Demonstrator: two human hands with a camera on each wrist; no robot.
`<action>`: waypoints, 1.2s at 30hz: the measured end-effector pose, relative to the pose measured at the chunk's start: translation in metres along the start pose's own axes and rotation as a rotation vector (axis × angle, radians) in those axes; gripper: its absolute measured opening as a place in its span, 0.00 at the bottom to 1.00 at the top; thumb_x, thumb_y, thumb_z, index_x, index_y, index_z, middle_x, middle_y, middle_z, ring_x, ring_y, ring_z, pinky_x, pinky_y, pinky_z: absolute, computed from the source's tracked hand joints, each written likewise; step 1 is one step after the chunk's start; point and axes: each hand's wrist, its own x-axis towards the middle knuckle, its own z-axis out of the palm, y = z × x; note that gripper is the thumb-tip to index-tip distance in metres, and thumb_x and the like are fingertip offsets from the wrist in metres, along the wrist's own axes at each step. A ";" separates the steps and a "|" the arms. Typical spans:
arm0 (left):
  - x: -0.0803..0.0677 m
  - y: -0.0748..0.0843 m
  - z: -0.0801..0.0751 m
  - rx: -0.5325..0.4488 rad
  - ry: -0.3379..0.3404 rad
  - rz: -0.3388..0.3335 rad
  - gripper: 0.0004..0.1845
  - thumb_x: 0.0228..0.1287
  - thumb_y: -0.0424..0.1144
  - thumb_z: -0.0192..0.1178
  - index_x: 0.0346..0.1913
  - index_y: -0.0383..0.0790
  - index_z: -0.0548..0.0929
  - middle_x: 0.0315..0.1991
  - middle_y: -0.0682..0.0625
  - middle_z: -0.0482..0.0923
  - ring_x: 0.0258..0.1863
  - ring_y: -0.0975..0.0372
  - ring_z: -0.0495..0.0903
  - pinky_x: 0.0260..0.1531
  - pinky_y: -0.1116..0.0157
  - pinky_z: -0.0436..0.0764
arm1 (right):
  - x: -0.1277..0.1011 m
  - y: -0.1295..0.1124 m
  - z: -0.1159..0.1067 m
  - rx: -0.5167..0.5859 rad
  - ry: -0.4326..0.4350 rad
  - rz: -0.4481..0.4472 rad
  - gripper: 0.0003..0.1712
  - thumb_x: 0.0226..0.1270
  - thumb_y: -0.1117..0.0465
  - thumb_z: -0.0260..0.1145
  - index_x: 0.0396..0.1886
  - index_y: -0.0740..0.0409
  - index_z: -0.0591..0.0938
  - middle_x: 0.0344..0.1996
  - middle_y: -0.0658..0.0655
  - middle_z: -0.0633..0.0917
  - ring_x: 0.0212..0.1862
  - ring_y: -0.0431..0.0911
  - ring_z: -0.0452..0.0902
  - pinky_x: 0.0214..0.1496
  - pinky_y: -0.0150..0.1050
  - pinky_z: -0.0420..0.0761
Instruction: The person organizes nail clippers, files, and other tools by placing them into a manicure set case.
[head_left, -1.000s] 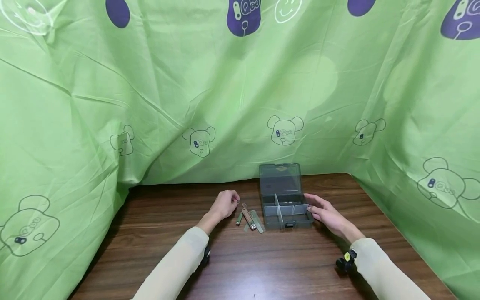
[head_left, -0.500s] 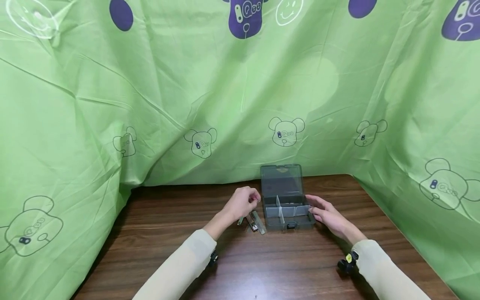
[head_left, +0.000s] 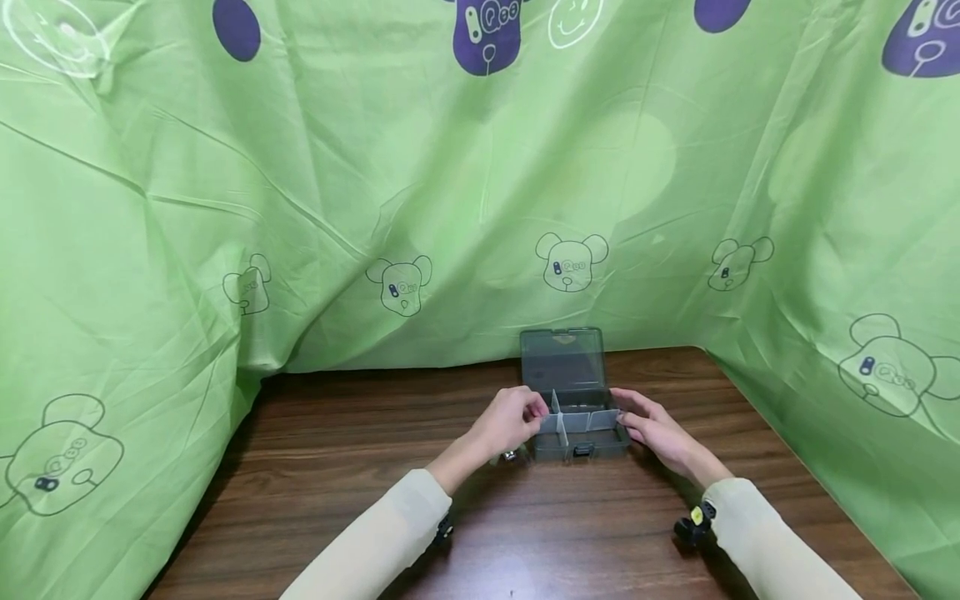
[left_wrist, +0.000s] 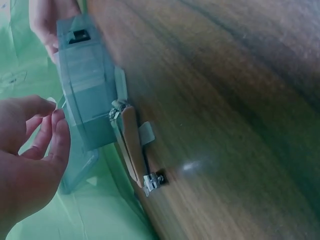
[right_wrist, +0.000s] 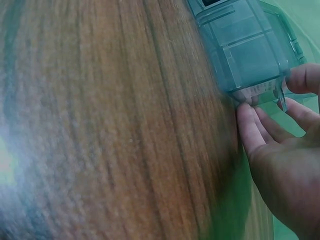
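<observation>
A transparent grey divided storage box (head_left: 581,450) stands with its lid (head_left: 562,360) raised at the back. Over its left compartment my left hand (head_left: 510,419) pinches a small pale thing (left_wrist: 51,100) between thumb and fingertips; too little of it shows to tell its kind. My right hand (head_left: 660,429) holds the box's right wall, thumb at the rim and fingers against the outside. Left of the box lie a nail clipper (left_wrist: 131,145) with a copper-coloured lever and flat pieces (left_wrist: 146,133), largely hidden by my left hand in the head view.
The box has pale upright dividers (head_left: 577,422). It stands toward the back of a dark wooden table (head_left: 337,467). A green patterned cloth (head_left: 450,208) hangs behind and along both sides.
My left hand has moved right, from beside the nail clippers, past them to above the box's left compartment, fingertips pinched together. My right hand has stayed at the box's right side.
</observation>
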 end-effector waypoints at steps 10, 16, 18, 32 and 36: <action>-0.004 0.003 0.009 0.065 0.014 0.024 0.07 0.64 0.28 0.67 0.37 0.44 0.88 0.34 0.57 0.81 0.34 0.71 0.80 0.38 0.79 0.79 | -0.001 0.002 0.000 -0.021 0.001 0.003 0.36 0.82 0.66 0.54 0.85 0.60 0.57 0.83 0.67 0.55 0.75 0.62 0.62 0.65 0.35 0.75; -0.003 0.001 0.010 0.058 0.001 0.034 0.06 0.65 0.28 0.66 0.38 0.44 0.88 0.36 0.54 0.83 0.35 0.71 0.80 0.38 0.80 0.78 | -0.002 -0.001 0.000 -0.035 0.000 0.008 0.36 0.83 0.66 0.54 0.85 0.59 0.57 0.83 0.67 0.54 0.75 0.62 0.61 0.69 0.41 0.73; -0.003 0.001 0.009 0.047 -0.012 0.036 0.06 0.66 0.29 0.66 0.39 0.44 0.88 0.36 0.54 0.83 0.35 0.71 0.80 0.38 0.80 0.78 | -0.002 -0.001 0.000 -0.034 -0.001 0.004 0.36 0.83 0.66 0.54 0.85 0.60 0.56 0.83 0.68 0.55 0.74 0.61 0.63 0.68 0.40 0.74; -0.002 -0.017 -0.021 -0.036 -0.023 0.018 0.07 0.68 0.31 0.72 0.46 0.37 0.90 0.40 0.54 0.84 0.37 0.69 0.82 0.43 0.72 0.84 | -0.001 0.000 0.000 -0.024 0.006 0.005 0.35 0.83 0.66 0.54 0.84 0.59 0.57 0.82 0.68 0.57 0.73 0.60 0.64 0.66 0.37 0.75; -0.002 -0.030 -0.036 -0.003 0.021 -0.007 0.07 0.68 0.32 0.72 0.46 0.38 0.89 0.40 0.53 0.84 0.38 0.66 0.83 0.44 0.69 0.85 | -0.001 0.001 0.000 -0.022 0.014 0.007 0.35 0.82 0.66 0.55 0.84 0.59 0.58 0.81 0.67 0.58 0.72 0.58 0.66 0.65 0.36 0.74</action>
